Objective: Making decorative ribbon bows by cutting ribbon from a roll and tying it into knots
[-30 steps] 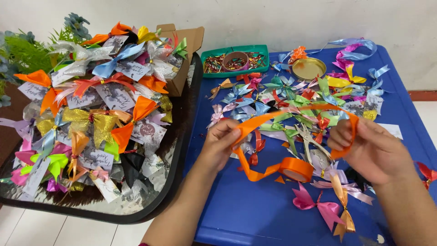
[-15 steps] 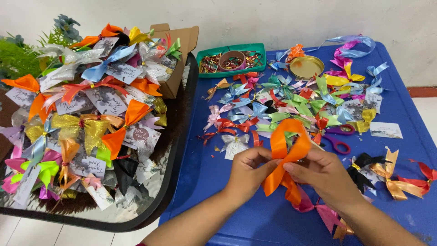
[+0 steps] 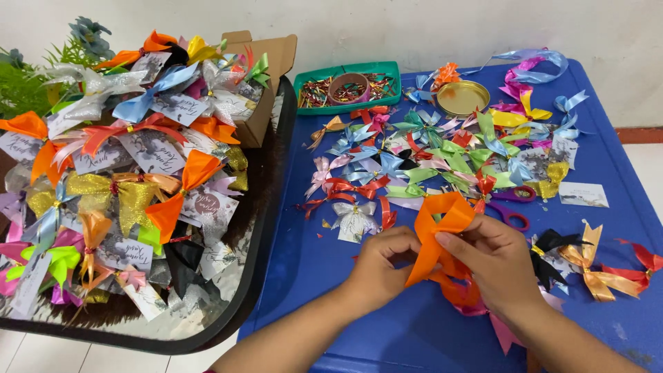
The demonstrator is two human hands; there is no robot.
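An orange ribbon (image 3: 442,228) is folded into upright loops between both hands above the blue table (image 3: 331,276). My left hand (image 3: 382,266) pinches the ribbon's left side at the crossing point. On the right side my right hand (image 3: 494,262) grips the same ribbon, thumb and fingers pressed on the fold. More orange ribbon trails beneath the right palm. A pile of finished ribbon bows (image 3: 428,155) in several colours lies just beyond the hands.
A dark round tray (image 3: 266,249) at the left holds many bow-tied packets with tags. A cardboard box (image 3: 266,76) stands behind it. A green tray (image 3: 345,86) of twist ties, a gold lid (image 3: 463,98) and purple-handled scissors (image 3: 511,211) lie on the table.
The ribbon, stretched wide between the hands a second ago, has been drawn together into loops. Both hands have closed in at the table's front middle.
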